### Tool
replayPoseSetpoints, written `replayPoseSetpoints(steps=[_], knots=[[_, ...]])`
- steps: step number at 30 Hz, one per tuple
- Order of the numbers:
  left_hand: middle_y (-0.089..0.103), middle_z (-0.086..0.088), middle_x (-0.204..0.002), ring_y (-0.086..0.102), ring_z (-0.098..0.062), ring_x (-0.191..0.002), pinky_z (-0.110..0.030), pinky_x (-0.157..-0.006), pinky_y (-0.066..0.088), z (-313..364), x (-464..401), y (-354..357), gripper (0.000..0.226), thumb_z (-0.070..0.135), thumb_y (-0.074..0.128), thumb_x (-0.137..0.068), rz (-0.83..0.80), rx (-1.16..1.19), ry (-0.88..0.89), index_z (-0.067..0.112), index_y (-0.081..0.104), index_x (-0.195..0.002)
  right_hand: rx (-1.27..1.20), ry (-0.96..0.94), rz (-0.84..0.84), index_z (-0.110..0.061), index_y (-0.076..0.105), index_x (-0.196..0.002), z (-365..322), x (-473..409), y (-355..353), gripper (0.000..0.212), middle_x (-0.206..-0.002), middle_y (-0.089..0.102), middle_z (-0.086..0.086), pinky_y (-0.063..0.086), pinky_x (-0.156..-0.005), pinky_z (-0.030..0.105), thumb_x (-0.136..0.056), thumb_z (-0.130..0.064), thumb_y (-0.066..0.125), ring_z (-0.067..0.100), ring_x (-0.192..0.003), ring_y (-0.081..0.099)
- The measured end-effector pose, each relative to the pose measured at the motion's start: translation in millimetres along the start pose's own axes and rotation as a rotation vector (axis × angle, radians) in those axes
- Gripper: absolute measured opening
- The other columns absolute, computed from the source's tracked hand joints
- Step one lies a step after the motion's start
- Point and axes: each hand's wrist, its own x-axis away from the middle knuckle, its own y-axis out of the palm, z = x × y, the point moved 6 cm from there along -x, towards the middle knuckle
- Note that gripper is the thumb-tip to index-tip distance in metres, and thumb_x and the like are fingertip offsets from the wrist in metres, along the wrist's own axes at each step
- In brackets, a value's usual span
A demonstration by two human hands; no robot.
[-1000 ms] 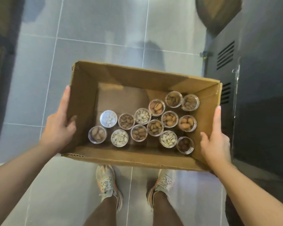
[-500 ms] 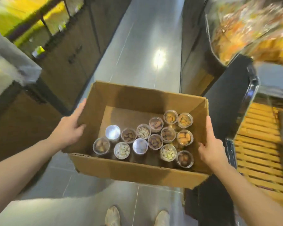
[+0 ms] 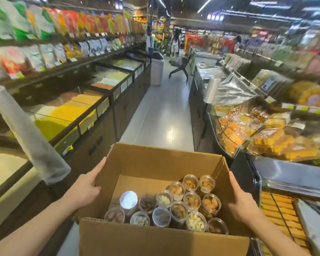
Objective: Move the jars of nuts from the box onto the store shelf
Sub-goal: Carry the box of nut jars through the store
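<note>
An open cardboard box is carried at waist height at the bottom middle of the head view. Inside stand several clear jars of nuts, upright and packed together toward the box's right and near side. My left hand holds the left wall, fingers outside and thumb over the rim. My right hand holds the right wall the same way.
A tiled aisle runs ahead. Bulk bins and shelves of packets line the left, with a plastic bag roll close by. Display cases of packed snacks line the right. A shopping cart and a person stand far down.
The view has swung up from the floor and my feet to the store aisle. The box stays held between both hands, now lower in the frame.
</note>
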Motion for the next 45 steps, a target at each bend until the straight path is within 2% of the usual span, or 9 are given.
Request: replayPoseSetpoints(steps=[3,7,12,22,27,32,39,43,45], knots=[[0.075,0.01,-0.099,0.069,0.004,-0.072,-0.011,-0.063,0.051,11.3,-29.9,-9.8,0.104,0.001,0.059,-0.089,0.005,-0.026,0.017,0.064,0.0,-0.147,-0.039,0.012,-0.023,-0.06,-0.024,-0.144,-1.1,-35.3,-10.2,0.116,-0.105,0.071,0.003,0.062,-0.073,0.031,-0.091,-0.003,0.063,0.012,-0.074,0.072],[0.067,0.021,-0.075,0.065,0.012,-0.068,-0.008,-0.059,0.047,27.5,-83.3,-18.4,0.1,-0.001,0.062,-0.088,0.04,-0.052,-0.005,0.056,0.007,-0.15,-0.047,-0.022,-0.039,-0.058,-0.025,-0.143,-6.4,-96.3,-24.9,0.115,-0.101,0.071,0.004,0.061,-0.074,0.029,-0.091,-0.005,0.063,0.013,-0.076,0.072],[0.071,0.007,-0.113,0.07,-0.001,-0.08,-0.015,-0.067,0.055,49.3,-162.4,-22.8,0.105,0.002,0.065,-0.091,0.072,-0.053,-0.031,0.063,0.002,-0.148,-0.008,-0.091,-0.06,-0.059,-0.034,-0.136,-12.8,-195.0,-44.9,0.116,-0.098,0.07,0.004,0.058,-0.084,0.037,-0.087,-0.009,0.059,0.016,-0.08,0.069],[0.07,0.002,-0.116,0.073,-0.01,-0.079,-0.02,-0.062,0.056,99.8,-313.5,-21.4,0.102,-0.005,0.063,-0.09,0.169,-0.004,-0.067,0.054,0.011,-0.155,0.045,-0.163,-0.057,-0.035,-0.025,-0.156,-46.1,-380.1,-104.9,0.106,-0.09,0.063,0.002,0.051,-0.069,0.028,-0.092,-0.006,0.055,0.014,-0.071,0.062],[0.065,0.001,-0.125,0.071,-0.009,-0.085,-0.021,-0.067,0.058,105.3,-400.0,-22.9,0.101,-0.006,0.062,-0.09,0.2,0.003,-0.076,0.051,0.012,-0.156,0.054,-0.178,-0.039,-0.041,-0.021,-0.157,-64.5,-480.4,-117.6,0.106,-0.108,0.072,0.012,0.059,-0.081,0.042,-0.089,-0.012,0.056,0.026,-0.086,0.07],[0.06,-0.001,-0.139,0.07,-0.01,-0.092,-0.034,-0.076,0.063,99.3,-512.9,-34.0,0.108,-0.008,0.064,-0.086,0.2,0.001,-0.043,0.06,0.012,-0.153,0.072,-0.133,-0.046,-0.038,-0.02,-0.156,-87.6,-578.4,-120.5,0.106,-0.079,0.06,-0.002,0.055,-0.065,0.03,-0.092,-0.003,0.057,0.014,-0.069,0.064],[0.06,-0.002,-0.14,0.067,-0.005,-0.078,-0.012,-0.054,0.051,118.1,-689.9,-66.6,0.099,-0.004,0.062,-0.092,0.223,-0.034,0.004,0.051,0.01,-0.156,0.046,-0.085,-0.022,-0.041,-0.027,-0.152,-119.3,-741.2,-126.3,0.116,-0.095,0.071,0.012,0.058,-0.081,0.038,-0.089,-0.007,0.064,0.021,-0.08,0.069],[0.058,-0.001,-0.143,0.069,-0.007,-0.08,-0.014,-0.055,0.053,126.1,-778.7,-86.6,0.099,-0.002,0.062,-0.093,0.223,-0.024,-0.012,0.053,0.009,-0.157,0.069,-0.08,0.02,-0.036,-0.023,-0.156,-148.3,-821.3,-138.4,0.114,-0.114,0.068,0.018,0.054,-0.091,0.04,-0.091,-0.011,0.067,0.029,-0.099,0.068],[0.066,-0.003,-0.132,0.07,-0.009,-0.075,-0.018,-0.054,0.056,130.9,-818.9,-92.8,0.1,-0.004,0.062,-0.092,0.218,-0.024,-0.024,0.053,0.011,-0.157,0.068,-0.092,0.039,-0.033,-0.022,-0.157,-162.3,-859.6,-141.2,0.113,-0.114,0.068,0.018,0.054,-0.091,0.04,-0.091,-0.009,0.066,0.029,-0.098,0.068]])
